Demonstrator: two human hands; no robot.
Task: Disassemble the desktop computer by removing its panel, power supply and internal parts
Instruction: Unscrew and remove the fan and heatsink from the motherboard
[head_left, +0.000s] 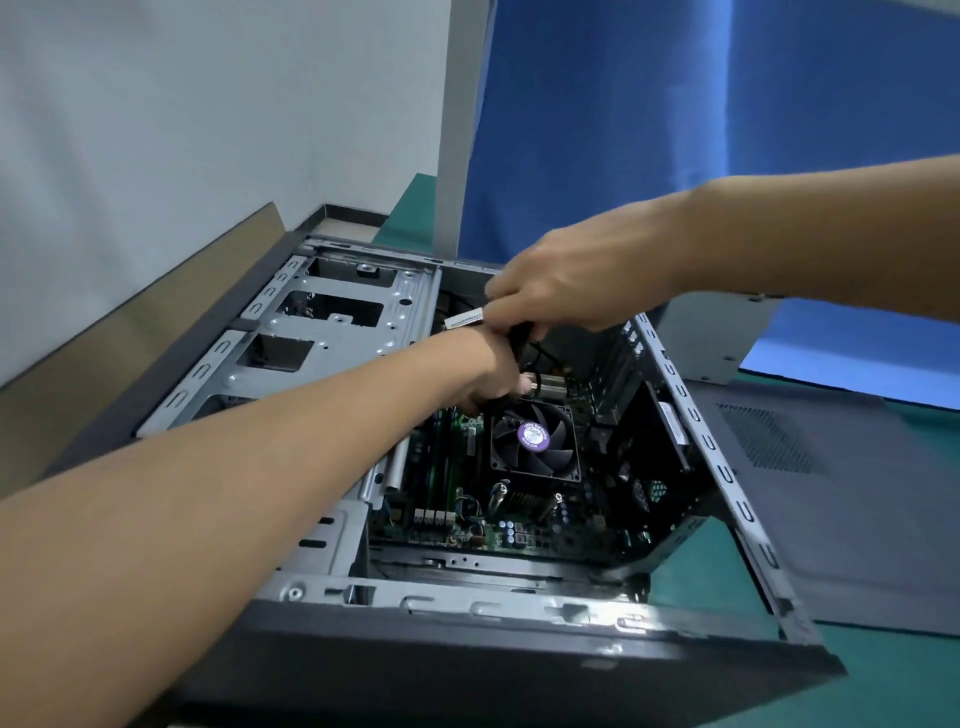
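From the head view, the computer case (467, 613) lies on its side on the green table (691, 587), its open side facing up. Its dark side panel (831, 493) is off and lies flat on the table just to the right of it. A grey metal box (711, 338) stands on the table behind the case's far right corner. Inside the case a green circuit board (467, 525) covers the bottom, with a black fan (535, 444) bearing a purple sticker near its middle, and a bare metal drive frame (322, 332) fills the left part. Both arms reach in over the far end. The right hand (571, 286) comes from the right with its fingers pinched on a bunch of black cables (524, 338) that carries a white label (464, 318). The left hand (488, 374) is just below it, fingers curled downward round the same cables just above the fan. A sheet of cardboard (130, 322) leans along the white wall on the left, and a blue cloth (727, 104) hangs behind.
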